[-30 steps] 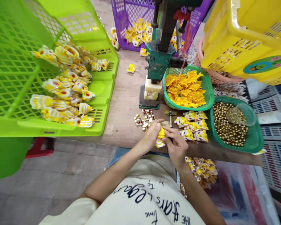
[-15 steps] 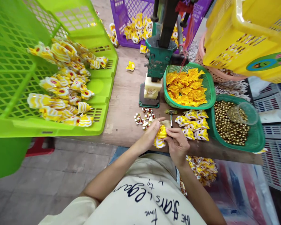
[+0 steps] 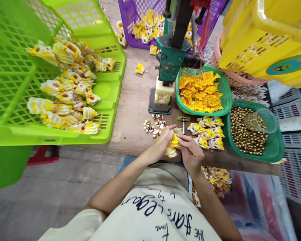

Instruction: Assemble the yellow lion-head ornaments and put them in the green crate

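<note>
Between my two hands, at the table's front edge, is a yellow-and-white striped plastic piece (image 3: 172, 151). My left hand (image 3: 163, 142) grips it from the left, thumb and fingers closed around it. From the other side my right hand (image 3: 190, 149) pinches its upper right part. The fingers partly cover the piece. Just beyond lie a small hammer (image 3: 183, 123) and a scatter of small white, red and gold parts (image 3: 154, 126). Several yellow-and-white animal-like pieces (image 3: 208, 133) stand in rows right of my right hand.
A green hand press (image 3: 172, 60) stands behind. Green baskets hold orange-yellow pieces (image 3: 199, 93) and gold beads (image 3: 247, 134). A lime-green crate (image 3: 110, 110) on the left holds striped pieces. A purple crate (image 3: 129, 33) and a yellow basket (image 3: 245, 50) stand farther back.
Both hands keep hold of the striped piece with almost no movement; the fingers shift only slightly. The camera view has moved a little.
</note>
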### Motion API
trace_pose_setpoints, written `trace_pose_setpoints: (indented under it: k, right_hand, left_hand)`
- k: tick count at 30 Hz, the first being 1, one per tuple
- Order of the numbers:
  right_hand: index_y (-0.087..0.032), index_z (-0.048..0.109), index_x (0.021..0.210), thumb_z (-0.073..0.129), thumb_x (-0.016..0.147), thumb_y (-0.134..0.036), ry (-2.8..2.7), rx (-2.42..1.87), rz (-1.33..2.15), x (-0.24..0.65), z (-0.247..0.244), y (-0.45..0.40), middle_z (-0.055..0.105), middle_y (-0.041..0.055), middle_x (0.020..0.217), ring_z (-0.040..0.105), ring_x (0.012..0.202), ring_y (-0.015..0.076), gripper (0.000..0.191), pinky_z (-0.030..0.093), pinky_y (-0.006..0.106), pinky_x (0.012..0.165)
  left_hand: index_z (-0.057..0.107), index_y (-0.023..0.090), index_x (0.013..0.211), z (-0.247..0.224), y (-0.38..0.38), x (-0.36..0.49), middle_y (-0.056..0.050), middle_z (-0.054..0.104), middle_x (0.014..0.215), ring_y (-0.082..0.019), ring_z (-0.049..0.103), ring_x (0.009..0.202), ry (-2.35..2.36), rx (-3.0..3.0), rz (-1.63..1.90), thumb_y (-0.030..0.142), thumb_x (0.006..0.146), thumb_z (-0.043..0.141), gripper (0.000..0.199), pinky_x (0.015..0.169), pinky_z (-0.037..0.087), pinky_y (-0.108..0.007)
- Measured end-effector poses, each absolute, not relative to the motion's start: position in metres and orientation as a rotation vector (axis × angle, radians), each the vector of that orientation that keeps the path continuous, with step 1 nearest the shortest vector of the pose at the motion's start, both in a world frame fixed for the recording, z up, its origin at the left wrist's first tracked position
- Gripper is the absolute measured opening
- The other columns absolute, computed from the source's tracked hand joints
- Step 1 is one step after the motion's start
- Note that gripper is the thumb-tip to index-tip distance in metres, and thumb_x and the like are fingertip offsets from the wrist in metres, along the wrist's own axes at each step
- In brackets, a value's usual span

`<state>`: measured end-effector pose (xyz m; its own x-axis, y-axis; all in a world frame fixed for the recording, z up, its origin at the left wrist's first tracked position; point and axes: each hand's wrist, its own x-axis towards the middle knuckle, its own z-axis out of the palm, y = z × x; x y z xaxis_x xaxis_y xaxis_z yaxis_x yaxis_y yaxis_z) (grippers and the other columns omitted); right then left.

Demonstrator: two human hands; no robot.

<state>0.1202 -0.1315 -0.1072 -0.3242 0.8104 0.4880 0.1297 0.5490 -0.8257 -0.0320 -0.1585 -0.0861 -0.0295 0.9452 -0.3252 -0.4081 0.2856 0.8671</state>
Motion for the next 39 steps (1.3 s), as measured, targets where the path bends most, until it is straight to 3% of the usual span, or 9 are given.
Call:
trace_pose_setpoints:
  k: [6,17,23,27,30,33,35,39]
  right_hand:
    - [-0.028,0.075,0.088,0.067,0.085,-0.015,-1.759,-0.857,0.798,0.123,-0.109,-0.134,0.071,0.0041,0.090,0.068,0.082,0.0178,0.015,0.057,0.033,0.069]
    - [-0.029,0.074,0.089,0.066,0.085,-0.014,-1.717,-0.805,0.739,0.113,-0.107,-0.142,0.064,0.0018,0.077,0.064,0.074,0.0176,0.018,0.055,0.035,0.064]
    - [-0.031,0.074,0.096,0.063,0.087,-0.010,-1.777,-0.853,0.776,0.109,-0.099,-0.143,0.066,0.0029,0.091,0.065,0.085,0.0163,0.025,0.057,0.033,0.074]
    - [-0.029,0.071,0.112,0.063,0.092,-0.028,-1.682,-0.976,1.110,0.105,-0.088,-0.138,0.060,0.0078,0.124,0.061,0.115,0.0213,0.022,0.054,0.036,0.094]
    - [-0.028,0.055,0.135,0.057,0.093,-0.047,-1.477,-0.934,1.552,0.100,-0.091,-0.136,0.061,0.0093,0.128,0.062,0.117,0.0229,0.046,0.057,0.035,0.093]
    - [-0.023,0.054,0.134,0.053,0.092,-0.057,-1.373,-0.867,1.896,0.096,-0.100,-0.136,0.068,0.0095,0.118,0.068,0.104,0.0227,0.053,0.059,0.035,0.087]
    - [-0.021,0.058,0.127,0.058,0.089,-0.058,-1.331,-0.881,1.917,0.095,-0.103,-0.137,0.069,0.0097,0.115,0.069,0.101,0.0230,0.053,0.059,0.034,0.086]
    - [-0.020,0.060,0.121,0.063,0.086,-0.056,-1.275,-0.876,1.846,0.092,-0.102,-0.142,0.069,0.0097,0.111,0.069,0.100,0.0238,0.050,0.059,0.033,0.084]
  left_hand:
    - [0.045,0.019,0.140,-0.084,-0.161,-0.034,-0.015,0.042,0.147,-0.032,0.036,0.139,1.171,1.135,1.106,0.039,0.078,0.074,0.072,0.117,0.026,-0.046]
    - [0.044,0.019,0.139,-0.089,-0.160,-0.045,-0.013,0.047,0.137,-0.028,0.043,0.131,1.010,1.210,1.017,0.038,0.083,0.069,0.064,0.111,0.034,-0.039]
    - [0.046,0.021,0.138,-0.090,-0.160,-0.049,-0.008,0.056,0.116,-0.019,0.058,0.096,0.921,0.925,1.031,0.045,0.081,0.070,0.066,0.082,0.048,-0.028]
    - [0.042,0.021,0.141,-0.089,-0.164,-0.052,-0.008,0.060,0.113,-0.017,0.060,0.088,0.888,0.774,1.120,0.044,0.080,0.072,0.072,0.077,0.048,-0.027]
    - [0.040,0.022,0.143,-0.085,-0.165,-0.055,-0.011,0.057,0.123,-0.021,0.060,0.103,0.954,0.942,1.163,0.040,0.083,0.070,0.069,0.089,0.048,-0.032]
    - [0.051,0.021,0.137,-0.081,-0.164,-0.059,-0.013,0.048,0.140,-0.029,0.039,0.136,1.111,1.241,1.225,0.039,0.085,0.068,0.058,0.116,0.028,-0.042]
    - [0.050,0.020,0.139,-0.081,-0.163,-0.062,-0.014,0.040,0.150,-0.031,0.023,0.147,1.159,1.364,1.204,0.041,0.083,0.069,0.062,0.122,0.014,-0.045]
    - [0.036,0.023,0.149,-0.083,-0.166,-0.063,-0.013,0.031,0.158,-0.030,0.009,0.152,1.088,1.375,1.068,0.044,0.086,0.065,0.072,0.123,0.009,-0.048]
